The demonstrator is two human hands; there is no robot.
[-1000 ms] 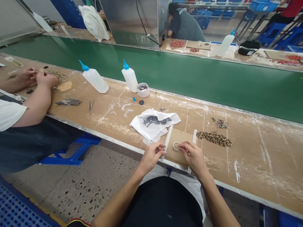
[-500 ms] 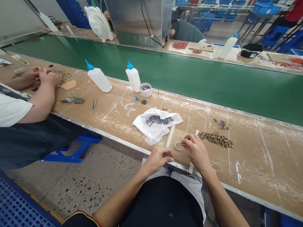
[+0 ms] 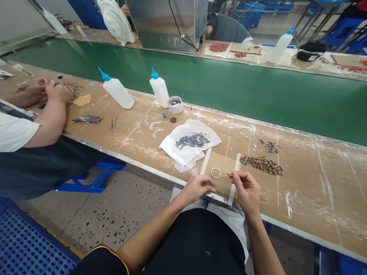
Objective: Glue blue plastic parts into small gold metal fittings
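My right hand pinches a thin pin-like stick whose tip reaches into a small round white cap on the brown card between two white strips. My left hand is curled closed at the bench edge, fingertips pinched on something too small to make out. A white cloth with a heap of small blue pieces lies just beyond my left hand. A row of small brass pieces lies beyond my right hand.
Two glue bottles with blue tips and a small white pot stand farther back, by the green conveyor. Tweezers lie left. A co-worker's arms work at the left. A fan stands across the belt.
My right hand has drawn back to the right from the white cap, now holding the thin stick toward it. My left hand slid slightly nearer the bench edge.
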